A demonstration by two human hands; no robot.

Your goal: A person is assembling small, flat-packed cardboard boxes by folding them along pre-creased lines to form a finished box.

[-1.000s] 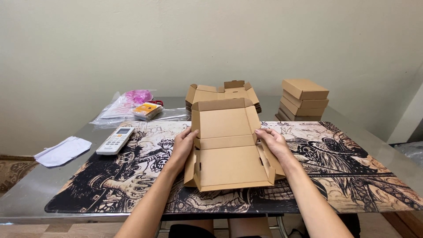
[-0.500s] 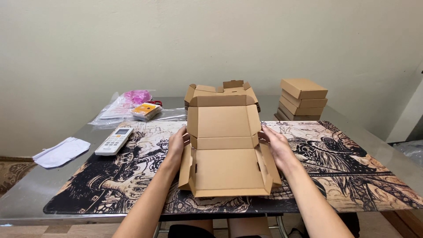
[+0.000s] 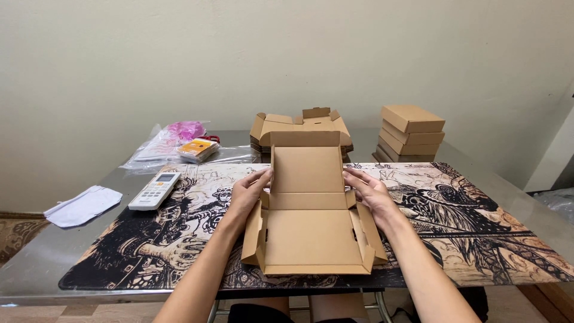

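Both hands, the left hand (image 3: 248, 190) and right hand (image 3: 369, 192), press flat with spread fingers against the sides of a half-folded cardboard mailer box (image 3: 311, 221) on the bench (image 3: 36, 263), apparently mid-assembly, with lid folding seemingly due next.

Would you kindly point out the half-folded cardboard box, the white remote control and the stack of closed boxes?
half-folded cardboard box (image 3: 311, 236): head view, on its bare floor panel.
white remote control (image 3: 154, 191): head view, on its keypad.
stack of closed boxes (image 3: 412, 118): head view, on the top box's lid.
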